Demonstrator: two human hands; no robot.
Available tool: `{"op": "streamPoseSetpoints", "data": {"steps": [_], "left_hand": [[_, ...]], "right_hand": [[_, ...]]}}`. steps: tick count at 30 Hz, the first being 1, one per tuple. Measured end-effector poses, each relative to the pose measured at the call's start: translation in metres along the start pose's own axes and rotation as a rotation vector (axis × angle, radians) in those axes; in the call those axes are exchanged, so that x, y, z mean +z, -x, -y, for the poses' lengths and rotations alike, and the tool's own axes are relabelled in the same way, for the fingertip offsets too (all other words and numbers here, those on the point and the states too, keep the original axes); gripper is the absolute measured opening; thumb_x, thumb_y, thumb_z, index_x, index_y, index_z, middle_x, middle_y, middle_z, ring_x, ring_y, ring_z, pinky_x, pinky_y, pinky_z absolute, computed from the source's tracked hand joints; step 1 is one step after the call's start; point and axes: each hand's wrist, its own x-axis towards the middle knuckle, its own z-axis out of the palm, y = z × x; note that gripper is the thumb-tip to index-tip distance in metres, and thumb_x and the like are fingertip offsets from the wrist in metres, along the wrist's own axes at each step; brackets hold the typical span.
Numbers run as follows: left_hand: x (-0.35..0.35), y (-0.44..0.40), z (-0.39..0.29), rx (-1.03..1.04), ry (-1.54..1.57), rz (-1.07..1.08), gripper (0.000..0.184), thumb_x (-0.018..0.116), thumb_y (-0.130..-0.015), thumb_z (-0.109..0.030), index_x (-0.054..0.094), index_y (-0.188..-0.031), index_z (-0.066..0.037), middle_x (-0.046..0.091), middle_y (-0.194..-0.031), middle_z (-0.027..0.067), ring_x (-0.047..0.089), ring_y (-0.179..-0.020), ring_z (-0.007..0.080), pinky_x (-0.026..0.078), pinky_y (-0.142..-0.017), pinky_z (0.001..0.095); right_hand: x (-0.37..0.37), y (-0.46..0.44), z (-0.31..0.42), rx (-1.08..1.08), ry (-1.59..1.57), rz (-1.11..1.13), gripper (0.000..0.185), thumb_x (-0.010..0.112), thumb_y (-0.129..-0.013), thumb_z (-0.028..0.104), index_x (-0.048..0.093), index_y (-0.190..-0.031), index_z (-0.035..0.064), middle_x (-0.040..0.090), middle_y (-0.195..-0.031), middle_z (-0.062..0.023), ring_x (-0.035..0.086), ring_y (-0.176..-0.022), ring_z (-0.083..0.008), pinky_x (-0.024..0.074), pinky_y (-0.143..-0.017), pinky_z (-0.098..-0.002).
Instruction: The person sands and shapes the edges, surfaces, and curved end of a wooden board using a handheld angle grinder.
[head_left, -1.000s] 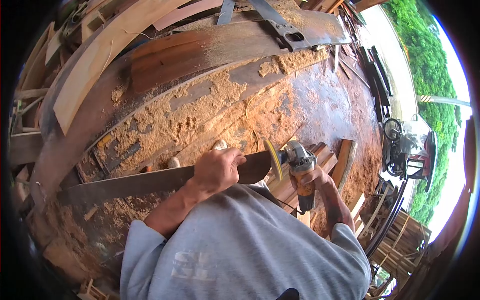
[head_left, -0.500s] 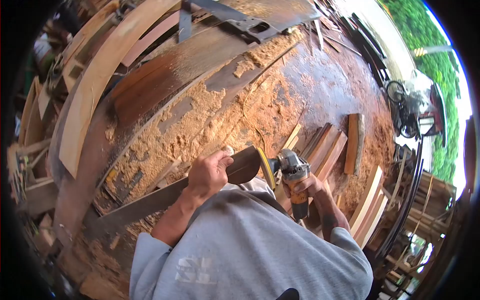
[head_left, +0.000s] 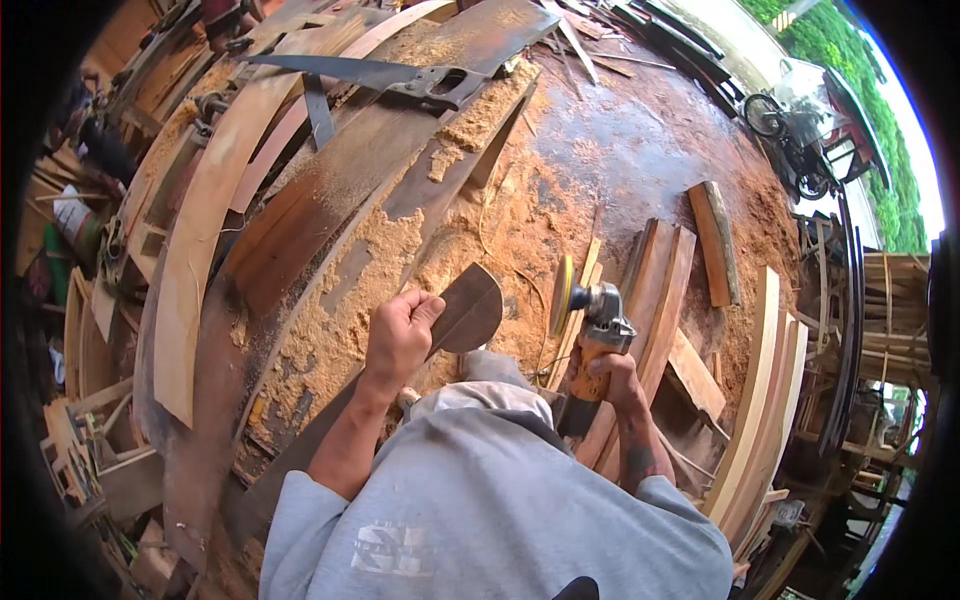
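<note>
My left hand [head_left: 398,338] is closed around a dark wooden piece [head_left: 470,310] with a rounded end, held up in front of my body. The rest of that piece slopes down behind my forearm, partly hidden. My right hand [head_left: 614,378] grips the yellow and black body of an angle grinder [head_left: 606,335]. A round yellow-edged sanding disc [head_left: 562,295] is fitted at the grinder's head. Between the disc and the rounded end of the wood there is a gap.
Left of me, a workbench [head_left: 300,240] bears heaped sawdust [head_left: 345,260] and a handsaw [head_left: 435,86]. A long curved board [head_left: 215,210] lies further left. Several planks [head_left: 655,290] and a loose block [head_left: 712,240] rest at the right. Beyond stands a motorcycle [head_left: 815,140].
The grinder has moved right, off the rounded end it was against. The wooden piece has shifted left and tipped up, showing its broad face. The camera view has also shifted.
</note>
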Motion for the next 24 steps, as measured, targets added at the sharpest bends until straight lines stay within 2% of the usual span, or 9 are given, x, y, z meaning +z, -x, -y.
{"op": "streamPoseSetpoints", "data": {"steps": [2,4,8,12,16,18,19,22,24], "left_hand": [[0.002,-0.002,0.004,0.059,0.109,-0.032,0.028,0.070,-0.102,-0.022,0.073,-0.094,0.005,0.057,-0.065,-0.0016,0.048,-0.066,0.0062,0.039,-0.058,0.0285],[-0.003,0.002,-0.007,0.052,0.053,-0.010,0.028,0.070,-0.102,-0.022,0.073,-0.094,0.004,0.058,-0.066,-0.0008,0.049,-0.066,0.0063,0.040,-0.058,0.0287],[-0.007,0.010,-0.020,-0.011,-0.043,0.065,0.027,0.071,-0.101,-0.022,0.074,-0.095,0.004,0.064,-0.067,0.0030,0.053,-0.067,0.0065,0.043,-0.059,0.0295],[0.001,0.014,-0.023,0.025,0.006,-0.003,0.027,0.071,-0.101,-0.023,0.074,-0.094,0.003,0.063,-0.066,0.0033,0.053,-0.065,0.0075,0.043,-0.058,0.0306],[0.009,0.017,-0.038,-0.009,0.105,0.023,0.027,0.070,-0.101,-0.023,0.074,-0.096,0.002,0.066,-0.068,0.0091,0.058,-0.063,0.0132,0.046,-0.059,0.0341],[0.017,0.012,-0.032,0.099,0.019,-0.037,0.026,0.070,-0.101,-0.023,0.075,-0.096,0.002,0.067,-0.069,0.0139,0.060,-0.063,0.0156,0.048,-0.060,0.0356],[0.018,0.012,-0.033,0.074,0.020,-0.028,0.026,0.069,-0.101,-0.024,0.074,-0.097,0.002,0.067,-0.070,0.0164,0.062,-0.062,0.0186,0.049,-0.060,0.0373],[0.022,0.008,-0.036,0.110,0.002,-0.038,0.027,0.069,-0.102,-0.024,0.074,-0.098,0.002,0.068,-0.070,0.0176,0.065,-0.063,0.0214,0.049,-0.060,0.0390],[0.022,0.007,-0.039,0.115,-0.012,-0.031,0.026,0.068,-0.103,-0.024,0.073,-0.100,0.002,0.068,-0.071,0.0191,0.068,-0.063,0.0256,0.050,-0.061,0.0413]], "right_hand": [[0.012,0.003,0.001,-0.087,-0.053,-0.124,0.047,0.071,-0.068,0.020,0.066,-0.110,-0.0005,0.069,-0.086,-0.0129,0.068,-0.073,-0.0271,0.0579,-0.068,-0.0404],[0.016,0.008,-0.005,-0.093,-0.099,-0.127,0.047,0.071,-0.069,0.018,0.066,-0.112,-0.0009,0.069,-0.087,-0.0135,0.068,-0.073,-0.0277,0.0580,-0.069,-0.0407],[0.029,0.023,-0.017,-0.105,-0.078,-0.021,0.050,0.071,-0.068,0.016,0.065,-0.114,-0.0011,0.069,-0.091,-0.0147,0.069,-0.077,-0.0281,0.0584,-0.071,-0.0421],[0.039,0.019,-0.026,-0.065,-0.057,0.032,0.051,0.071,-0.066,0.013,0.064,-0.114,-0.0012,0.069,-0.092,-0.0143,0.068,-0.078,-0.0271,0.0586,-0.072,-0.0424],[0.040,0.011,-0.030,-0.080,-0.032,0.027,0.053,0.070,-0.064,0.017,0.064,-0.114,-0.0009,0.069,-0.090,-0.0146,0.068,-0.078,-0.0275,0.0582,-0.071,-0.0420],[0.036,0.008,-0.032,-0.054,-0.055,0.038,0.054,0.071,-0.063,0.020,0.064,-0.113,-0.0009,0.069,-0.090,-0.0148,0.068,-0.079,-0.0279,0.0576,-0.070,-0.0418],[0.035,0.010,-0.031,-0.027,-0.068,-0.005,0.055,0.070,-0.063,0.021,0.063,-0.113,-0.0009,0.068,-0.089,-0.0147,0.067,-0.079,-0.0281,0.0565,-0.071,-0.0417],[0.035,0.005,-0.032,-0.125,-0.022,0.007,0.056,0.069,-0.064,0.021,0.062,-0.115,-0.0008,0.067,-0.088,-0.0146,0.066,-0.078,-0.0280,0.0552,-0.073,-0.0424],[0.035,0.007,-0.031,-0.090,-0.089,0.016,0.056,0.069,-0.064,0.021,0.062,-0.115,-0.0007,0.067,-0.088,-0.0145,0.065,-0.078,-0.0282,0.0547,-0.074,-0.0429]]}}
